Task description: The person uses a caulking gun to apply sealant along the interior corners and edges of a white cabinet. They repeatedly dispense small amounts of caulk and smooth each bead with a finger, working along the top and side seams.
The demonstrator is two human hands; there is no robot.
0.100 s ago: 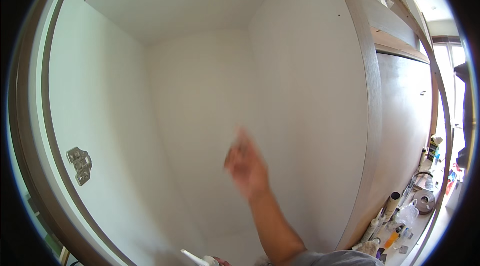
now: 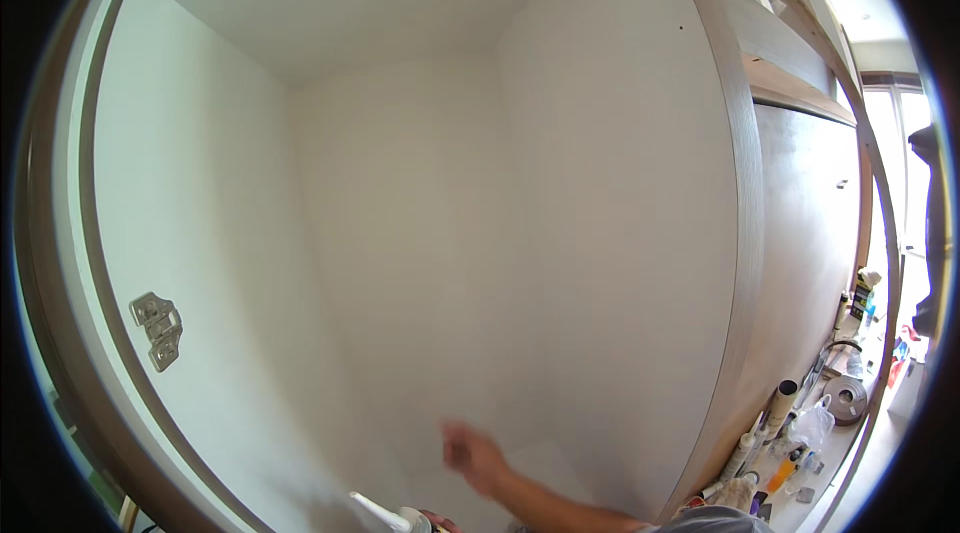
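Inside a white cabinet, my right hand point(image 2: 474, 457) hangs low in front of the back panel, touching nothing that I can see. Motion smears its fingers, so their pose is unclear. At the lower edge, part of my left hand point(image 2: 440, 522) shows, closed round a sealant tube point(image 2: 411, 518). The tube's long white nozzle point(image 2: 375, 510) points up and to the left; the rest of it is cut off by the frame. A metal hinge plate point(image 2: 157, 332) is fixed on the cabinet's left side wall point(image 2: 200, 223).
Overhead is a white shelf point(image 2: 380, 3) with a brown front edge. To the right, past the side panel point(image 2: 620, 233), a ledge holds tubes point(image 2: 780, 408), a roll of edge banding point(image 2: 846, 400), a plastic bag point(image 2: 811, 425) and an orange-handled tool point(image 2: 783, 474).
My right hand has dropped from the middle of the cabinet toward its bottom. The sealant tube in my left hand has shifted slightly left and up.
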